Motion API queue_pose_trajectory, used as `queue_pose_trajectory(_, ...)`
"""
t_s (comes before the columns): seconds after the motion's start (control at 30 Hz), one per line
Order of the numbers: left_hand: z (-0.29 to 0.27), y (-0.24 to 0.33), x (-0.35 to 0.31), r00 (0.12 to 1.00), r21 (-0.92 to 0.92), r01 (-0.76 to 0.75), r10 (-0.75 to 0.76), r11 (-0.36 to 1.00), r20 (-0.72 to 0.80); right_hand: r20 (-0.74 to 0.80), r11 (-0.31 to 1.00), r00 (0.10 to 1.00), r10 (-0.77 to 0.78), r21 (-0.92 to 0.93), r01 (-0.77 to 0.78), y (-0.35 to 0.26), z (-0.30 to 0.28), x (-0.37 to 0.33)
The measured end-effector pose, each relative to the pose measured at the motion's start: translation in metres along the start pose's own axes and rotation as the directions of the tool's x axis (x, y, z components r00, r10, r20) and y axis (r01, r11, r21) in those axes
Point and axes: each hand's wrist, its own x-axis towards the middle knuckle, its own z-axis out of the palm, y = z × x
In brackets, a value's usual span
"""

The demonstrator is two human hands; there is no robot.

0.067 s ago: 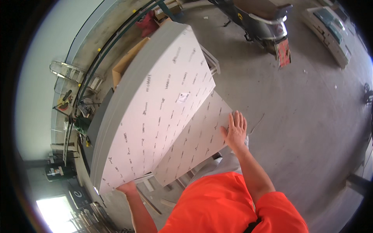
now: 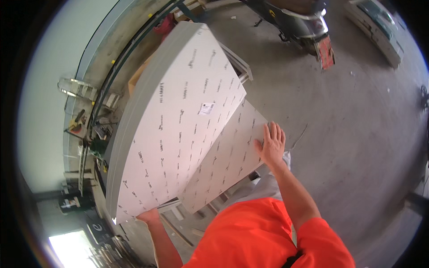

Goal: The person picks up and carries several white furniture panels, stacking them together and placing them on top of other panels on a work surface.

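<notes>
A large white panel [image 2: 178,120] with printed film rises steeply in front of me, its thick grey edge along the left. My left hand [image 2: 149,216] grips it by the lower edge; the fingers go out of sight behind it. A second printed panel [image 2: 223,163] lies lower down, meeting the large one along its right side. On that lower panel's right edge rests my right hand [image 2: 271,147], fingers stretched out and the thumb apart.
Below the panels, pale strips [image 2: 176,228] show near the floor. A scooter [image 2: 299,27] stands at the far right, beside a pale long case [image 2: 375,31]. Along the left wall are a folding ladder [image 2: 78,88] and tools. Bundled lengths of stock [image 2: 117,252] stand at lower left.
The whole view has turned slightly, and the large panel's upper end sits a little further left. Both hands keep their places on the panels.
</notes>
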Motion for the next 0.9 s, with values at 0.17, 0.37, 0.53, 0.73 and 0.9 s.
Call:
queue_pose_trajectory(0.17,0.003,0.000,-0.005,0.995,0.041,0.021,-0.025,0.999,0.093,-0.051,0.999,0.999,-0.005,0.033,0.007,0.001,0.002,-0.001)
queue_pose_trajectory(0.37,0.007,0.000,-0.003,0.988,0.042,0.022,-0.028,0.999,0.150,-0.067,1.000,0.998,0.000,0.017,0.001,0.002,0.004,-0.004)
queue_pose_trajectory(0.53,0.008,0.000,-0.003,0.987,0.035,0.022,-0.028,0.999,0.160,-0.063,0.999,0.998,0.013,0.032,-0.011,0.002,0.004,-0.005)
queue_pose_trajectory(0.73,-0.007,0.004,0.003,0.984,0.067,0.034,-0.045,0.997,0.172,-0.054,0.999,0.998,0.017,0.044,-0.015,0.001,0.001,-0.006)
queue_pose_trajectory(0.9,-0.006,0.002,0.002,0.977,0.069,0.017,-0.031,0.997,0.211,-0.046,0.999,0.999,0.021,0.050,-0.019,0.001,0.000,-0.006)
